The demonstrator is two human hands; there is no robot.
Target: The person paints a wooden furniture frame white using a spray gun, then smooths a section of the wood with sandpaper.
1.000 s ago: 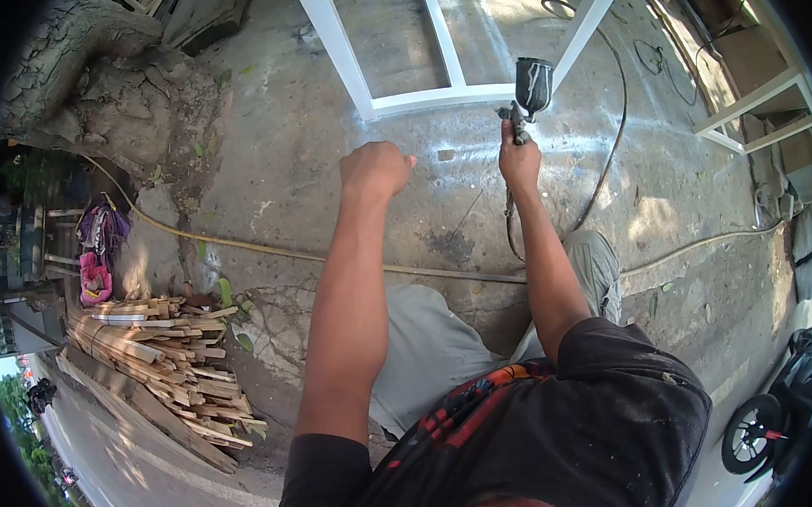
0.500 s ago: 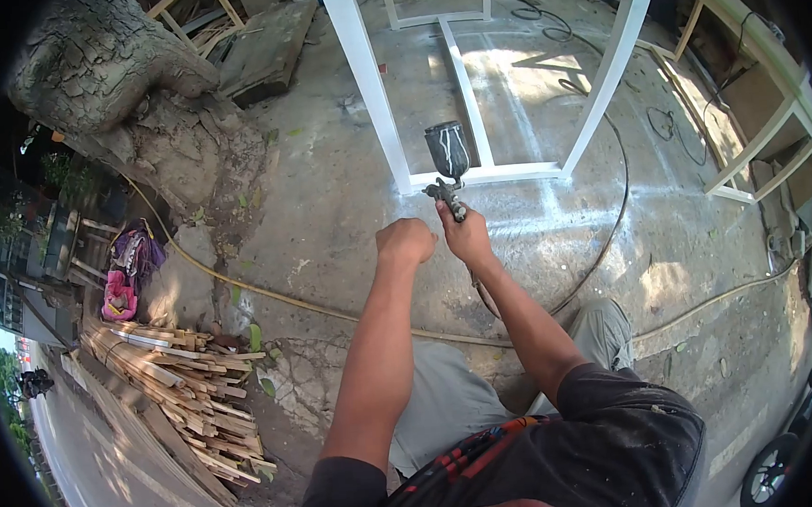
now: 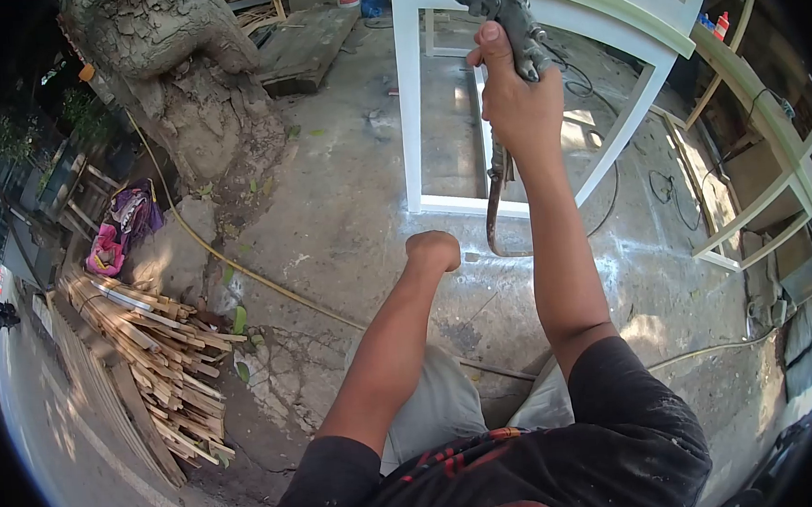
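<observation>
My right hand (image 3: 522,98) is wrapped round the handle of a dark spray gun (image 3: 515,24), raised in front of the white wooden frame (image 3: 412,95). The gun's cup is cut off by the top edge of the view. A hose (image 3: 493,206) hangs down from the handle. Lower and to the left, my left hand (image 3: 433,250) is held over the concrete floor with its fingers curled in; whether anything is inside them is hidden.
Bundled wood strips (image 3: 156,352) lie at the left, below a pink and purple bag (image 3: 108,251). A tree trunk (image 3: 181,72) stands at the upper left. A yellow hose (image 3: 268,282) crosses the floor. Another wooden frame (image 3: 761,199) stands at the right.
My right hand has lifted the spray gun from low by the frame's bottom bar to its upper part. My left hand has separated from it and sits slightly lower. The view has shifted.
</observation>
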